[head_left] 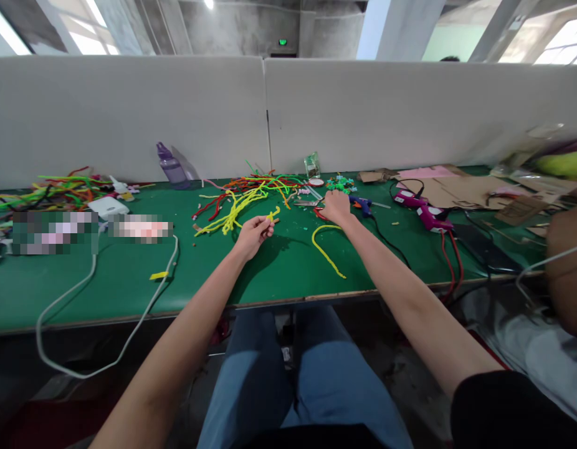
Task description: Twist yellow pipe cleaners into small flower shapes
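Thumb and fingers of the left hand (255,236) are closed in a pinch on a small yellow piece (272,216), which sticks out past the fingertips. Its long axis slants away from the person and to the right, the free tip farthest from the palm; the end inside the pinch is covered by the fingers, and its exact form is too small to make out. A thin brown bit (276,220) shows beside it, but whether the fingers hold that too is unclear. Right of the pinch, the right hand (336,204) is palm down over the green table (279,274), next to scissors (308,203) whose blades point left, back toward the pinch. The fingers hide part of the scissors, so I cannot tell whether this hand grips them. Between the hands, nearer the person, lies a yellow strand (323,251): it bends in a hook, its long leg running toward the person and rightward, its other end lost at the right forearm. Left of and beyond the pinch spreads a yellow bundle (237,209), partly hidden by the left hand. Just right of the right hand lies a blue glue gun (361,206), partly covered by it.
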The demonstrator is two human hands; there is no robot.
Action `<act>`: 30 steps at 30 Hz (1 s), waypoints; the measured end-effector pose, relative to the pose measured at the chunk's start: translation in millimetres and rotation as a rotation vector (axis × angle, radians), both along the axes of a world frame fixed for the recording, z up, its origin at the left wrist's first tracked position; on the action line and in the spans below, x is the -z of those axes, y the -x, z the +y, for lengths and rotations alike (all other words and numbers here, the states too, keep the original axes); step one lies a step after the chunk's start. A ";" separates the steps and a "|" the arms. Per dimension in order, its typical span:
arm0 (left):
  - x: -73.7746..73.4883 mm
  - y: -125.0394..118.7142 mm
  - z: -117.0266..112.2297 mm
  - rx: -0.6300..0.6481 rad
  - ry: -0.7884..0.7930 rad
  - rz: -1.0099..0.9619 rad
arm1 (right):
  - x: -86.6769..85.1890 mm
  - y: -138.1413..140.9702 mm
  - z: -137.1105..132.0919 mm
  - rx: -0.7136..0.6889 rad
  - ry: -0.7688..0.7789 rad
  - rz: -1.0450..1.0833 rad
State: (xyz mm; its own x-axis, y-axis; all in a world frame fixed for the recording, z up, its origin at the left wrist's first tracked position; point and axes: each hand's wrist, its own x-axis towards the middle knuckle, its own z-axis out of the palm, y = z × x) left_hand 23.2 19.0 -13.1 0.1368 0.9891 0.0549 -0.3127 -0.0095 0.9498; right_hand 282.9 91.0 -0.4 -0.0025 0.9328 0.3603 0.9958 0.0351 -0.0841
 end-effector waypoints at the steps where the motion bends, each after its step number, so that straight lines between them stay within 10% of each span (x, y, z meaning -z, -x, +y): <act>1: -0.3 0.3 0.4 0.001 0.010 -0.013 | -1.8 -0.6 -2.5 -0.006 -0.008 0.002; 8: -1.3 1.8 4.8 -0.025 0.050 -0.152 | -11.6 1.6 -24.7 -0.219 0.076 0.452; 16: -7.0 1.9 2.2 -0.083 0.005 -0.182 | -9.6 22.0 -52.8 -0.577 0.180 0.472; 30: -1.4 -4.2 -0.9 -0.070 -0.078 -0.107 | -16.4 54.7 -51.6 -0.659 0.158 0.485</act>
